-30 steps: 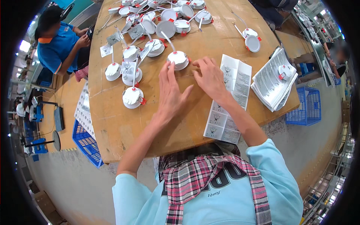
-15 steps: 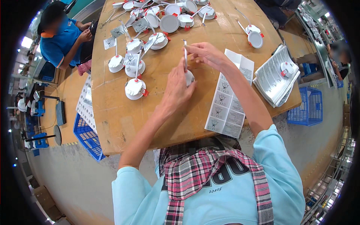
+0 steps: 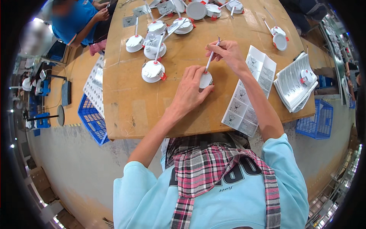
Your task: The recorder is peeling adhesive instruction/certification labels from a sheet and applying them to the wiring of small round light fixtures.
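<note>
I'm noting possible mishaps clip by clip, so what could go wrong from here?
The right hand pinches the cable while the left hand holds the white light; a hard pull might strain the cable where it enters.
The right forearm crosses the label sheet and could shift or crease it.
Another light sits on the loose paper stack and might slide if bumped.

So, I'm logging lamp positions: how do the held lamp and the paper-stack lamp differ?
The held lamp has the left hand on its body and right hand on its cable; the stack lamp is untouched. The held lamp is over the tabletop, the stack lamp on papers. Both are white with red parts.
</note>
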The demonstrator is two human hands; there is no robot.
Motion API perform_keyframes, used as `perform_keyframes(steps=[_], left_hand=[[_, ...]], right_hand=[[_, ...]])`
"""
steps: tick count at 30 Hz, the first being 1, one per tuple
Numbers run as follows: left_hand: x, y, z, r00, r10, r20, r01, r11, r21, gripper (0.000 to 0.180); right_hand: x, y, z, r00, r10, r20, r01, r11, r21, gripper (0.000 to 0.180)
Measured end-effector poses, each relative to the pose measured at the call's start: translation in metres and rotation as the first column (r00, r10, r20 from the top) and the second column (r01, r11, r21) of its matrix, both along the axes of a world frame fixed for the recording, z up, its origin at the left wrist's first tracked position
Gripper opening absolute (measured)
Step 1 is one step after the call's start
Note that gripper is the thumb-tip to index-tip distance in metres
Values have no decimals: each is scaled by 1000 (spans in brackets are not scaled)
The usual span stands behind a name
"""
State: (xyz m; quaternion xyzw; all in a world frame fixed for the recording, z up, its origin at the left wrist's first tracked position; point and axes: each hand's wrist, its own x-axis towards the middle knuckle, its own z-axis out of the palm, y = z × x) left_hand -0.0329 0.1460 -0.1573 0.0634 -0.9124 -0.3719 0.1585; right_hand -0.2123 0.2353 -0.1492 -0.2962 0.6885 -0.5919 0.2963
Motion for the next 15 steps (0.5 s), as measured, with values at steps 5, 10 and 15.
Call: perform_keyframes(steps=[5,10,15], left_hand=[[1,0,2,1000,7,-21,-7,1000,-29,52],[2,-1,-1,1000,-13,-15,13,1000,5,52],[6,-1,-1,993,81,-86,-82,997,-8,65]], right_hand=[[10,-1,-3,982,-106,-155,115,992,47,25],[6,4,2,961,-58,-269,73,996,45,31],[3,44,18,863,-203,-463,218,976,-22,34]])
